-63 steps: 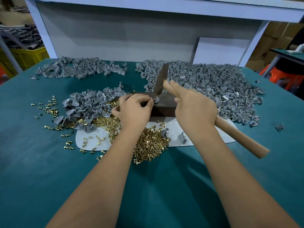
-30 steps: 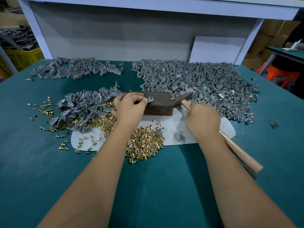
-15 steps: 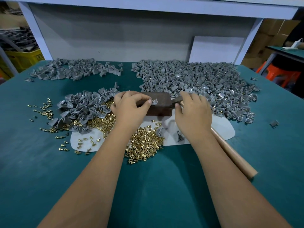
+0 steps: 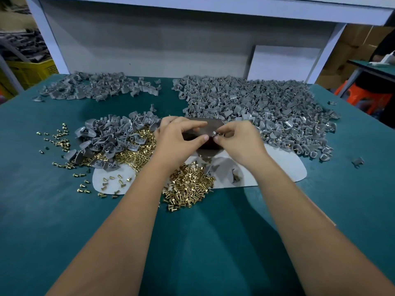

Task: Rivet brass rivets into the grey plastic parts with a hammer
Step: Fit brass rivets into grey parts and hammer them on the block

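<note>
- Over the dark block (image 4: 210,144), your right hand (image 4: 239,142) pinched a small grey part (image 4: 214,133).
- Your left hand (image 4: 179,137) hovered beside it, fingers loose, gripping nothing.
- Brass rivets (image 4: 188,189) lay just nearer you than the block.

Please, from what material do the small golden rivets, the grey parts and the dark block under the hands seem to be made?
Rivets: shiny yellow metal, apparently brass, with bright glints. Grey parts: matte moulded plastic, uniform grey with thin curved walls. Dark block: dull brown-black, probably steel or iron, but it is mostly hidden by the hands, so this is uncertain.
</note>
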A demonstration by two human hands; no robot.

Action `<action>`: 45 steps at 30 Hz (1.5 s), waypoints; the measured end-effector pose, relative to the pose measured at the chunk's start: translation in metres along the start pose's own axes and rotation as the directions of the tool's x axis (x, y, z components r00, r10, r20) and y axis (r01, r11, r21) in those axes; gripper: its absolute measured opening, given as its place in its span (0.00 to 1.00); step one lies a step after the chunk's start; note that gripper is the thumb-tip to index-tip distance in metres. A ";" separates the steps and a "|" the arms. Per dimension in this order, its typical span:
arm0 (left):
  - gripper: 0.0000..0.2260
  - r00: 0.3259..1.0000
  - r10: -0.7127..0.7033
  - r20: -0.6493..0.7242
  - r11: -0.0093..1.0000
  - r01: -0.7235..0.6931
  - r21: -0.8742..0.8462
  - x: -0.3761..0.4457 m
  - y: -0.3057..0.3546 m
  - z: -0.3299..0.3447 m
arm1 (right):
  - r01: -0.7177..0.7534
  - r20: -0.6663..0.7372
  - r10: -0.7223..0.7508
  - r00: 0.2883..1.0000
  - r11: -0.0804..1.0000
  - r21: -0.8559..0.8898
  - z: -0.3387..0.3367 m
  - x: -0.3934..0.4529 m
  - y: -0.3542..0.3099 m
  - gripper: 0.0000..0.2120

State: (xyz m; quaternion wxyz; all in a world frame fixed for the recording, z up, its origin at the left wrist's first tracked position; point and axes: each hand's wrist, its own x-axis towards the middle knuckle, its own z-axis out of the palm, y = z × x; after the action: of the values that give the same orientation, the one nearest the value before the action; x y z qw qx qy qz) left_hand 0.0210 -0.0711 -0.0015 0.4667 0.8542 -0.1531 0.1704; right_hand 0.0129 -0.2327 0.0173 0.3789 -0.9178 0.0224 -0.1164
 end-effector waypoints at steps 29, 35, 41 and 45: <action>0.09 0.848 0.172 0.501 0.977 -0.213 0.025 -0.008 0.021 0.012 | -0.031 -0.366 0.158 0.917 0.944 0.329 0.013 0.006 0.024 0.14; 0.12 0.851 0.145 0.504 0.985 -0.174 0.011 -0.011 0.021 0.015 | -0.036 -0.371 0.191 0.909 0.922 0.386 0.012 0.006 0.023 0.14; 0.14 0.875 0.137 0.464 0.990 -0.134 -0.038 -0.012 0.018 0.013 | -0.037 -0.366 0.216 0.905 0.898 0.439 0.010 0.006 0.022 0.15; 0.17 0.895 0.105 0.432 0.994 -0.090 -0.057 -0.010 0.017 0.011 | -0.016 -0.360 0.207 0.910 0.884 0.467 0.008 0.005 0.022 0.14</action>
State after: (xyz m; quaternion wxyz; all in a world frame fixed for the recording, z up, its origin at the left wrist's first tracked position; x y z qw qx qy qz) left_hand 0.0060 -0.0880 0.0014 0.4267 0.8536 -0.2989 -0.0039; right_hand 0.0207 -0.2430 -0.0027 0.5762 -0.7572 0.1253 -0.2809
